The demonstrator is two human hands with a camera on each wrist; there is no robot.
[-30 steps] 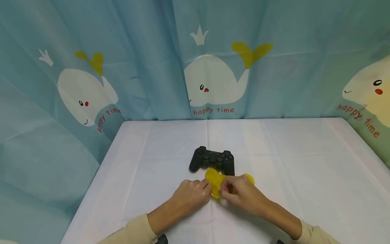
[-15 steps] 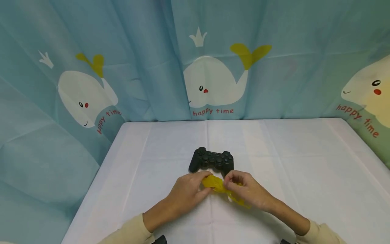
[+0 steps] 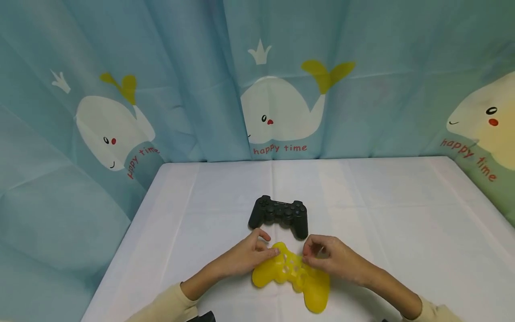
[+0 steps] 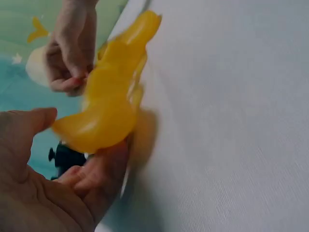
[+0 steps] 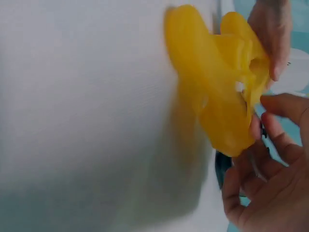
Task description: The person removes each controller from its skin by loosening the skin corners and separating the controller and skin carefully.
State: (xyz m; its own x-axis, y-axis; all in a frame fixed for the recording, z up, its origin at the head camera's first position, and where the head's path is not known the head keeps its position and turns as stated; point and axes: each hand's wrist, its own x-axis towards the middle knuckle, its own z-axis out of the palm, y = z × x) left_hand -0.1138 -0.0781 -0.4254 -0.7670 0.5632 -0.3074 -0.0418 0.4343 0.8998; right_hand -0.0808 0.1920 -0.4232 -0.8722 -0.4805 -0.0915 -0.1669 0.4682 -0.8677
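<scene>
A yellow silicone controller cover (image 3: 315,288), soft and full of small holes, spreads out face up between the two hands with its grips toward the person. My left hand (image 3: 244,255) holds its upper left corner, thumb on top and other fingers at the underside in the left wrist view. Thumb and index finger of my right hand (image 3: 339,259) pinch the cover's upper edge, right of the middle. The right wrist view has the cover (image 5: 200,67) hanging close over the cloth, with its shadow beside it. Just beyond the hands lies a black game controller (image 3: 299,219).
White cloth (image 3: 217,192) covers the table. Behind it and along both sides hangs a blue-green curtain (image 3: 193,89) printed with whales. A small dark object (image 3: 204,316) shows by the left sleeve at the lower edge.
The yellow cover, crumpled and folded before, is now spread out flat and nearer the person. The left hand shifted its hold to the upper left corner. The black controller stayed in place.
</scene>
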